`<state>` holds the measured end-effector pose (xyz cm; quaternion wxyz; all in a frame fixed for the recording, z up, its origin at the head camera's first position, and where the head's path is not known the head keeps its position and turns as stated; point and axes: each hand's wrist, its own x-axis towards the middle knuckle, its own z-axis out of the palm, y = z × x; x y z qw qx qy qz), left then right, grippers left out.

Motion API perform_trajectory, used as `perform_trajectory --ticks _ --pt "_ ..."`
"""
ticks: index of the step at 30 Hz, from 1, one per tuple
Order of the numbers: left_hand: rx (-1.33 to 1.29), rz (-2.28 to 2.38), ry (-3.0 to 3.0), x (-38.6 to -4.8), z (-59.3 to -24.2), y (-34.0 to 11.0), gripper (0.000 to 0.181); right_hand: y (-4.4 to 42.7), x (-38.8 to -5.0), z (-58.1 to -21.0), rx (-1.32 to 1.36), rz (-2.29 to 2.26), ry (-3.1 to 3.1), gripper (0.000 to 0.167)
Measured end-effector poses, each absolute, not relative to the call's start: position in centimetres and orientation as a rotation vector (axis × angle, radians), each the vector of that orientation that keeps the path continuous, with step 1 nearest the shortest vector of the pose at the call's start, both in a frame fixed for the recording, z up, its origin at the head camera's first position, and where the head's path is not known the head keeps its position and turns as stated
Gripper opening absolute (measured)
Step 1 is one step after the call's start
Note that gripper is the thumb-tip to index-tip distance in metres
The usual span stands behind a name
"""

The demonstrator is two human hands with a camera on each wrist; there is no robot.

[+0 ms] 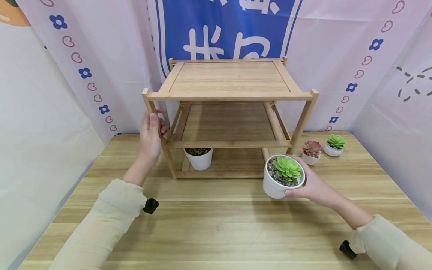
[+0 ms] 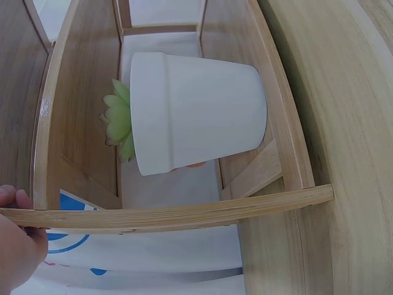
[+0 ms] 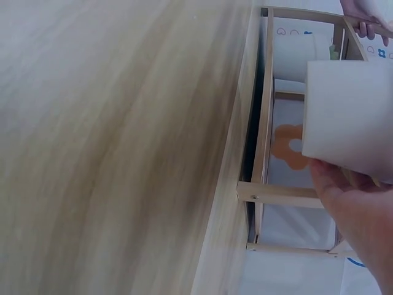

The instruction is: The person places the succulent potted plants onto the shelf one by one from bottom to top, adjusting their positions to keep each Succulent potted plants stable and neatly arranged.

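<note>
Blue banner (image 1: 228, 26), top out of frame

I can see open room over the near table (image 1: 216, 228) and above the rack (image 1: 229, 77). A reach into the bottom shelf (image 1: 237, 161) fits right of its white pot (image 1: 200, 162), but the held succulent (image 1: 284, 177) crowds the near right post (image 1: 302, 122); a small red plant (image 1: 312, 152) and small green plant (image 1: 334, 145) stand farther right.

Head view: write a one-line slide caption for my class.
Left hand grips a wooden rack, a white pot on its bottom shelf; right hand holds a green potted succulent.
</note>
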<state>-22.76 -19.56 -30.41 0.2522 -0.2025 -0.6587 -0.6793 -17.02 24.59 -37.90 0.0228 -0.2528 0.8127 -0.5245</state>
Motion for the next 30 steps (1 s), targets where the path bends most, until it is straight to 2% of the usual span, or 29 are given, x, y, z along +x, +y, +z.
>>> perform_trajectory --ticks 30 --pt "-0.563 -1.869 -1.771 -22.8 -30.4 -19.5 0.041 21.5 -17.9 -37.6 -0.655 -1.693 2.502 0.099"
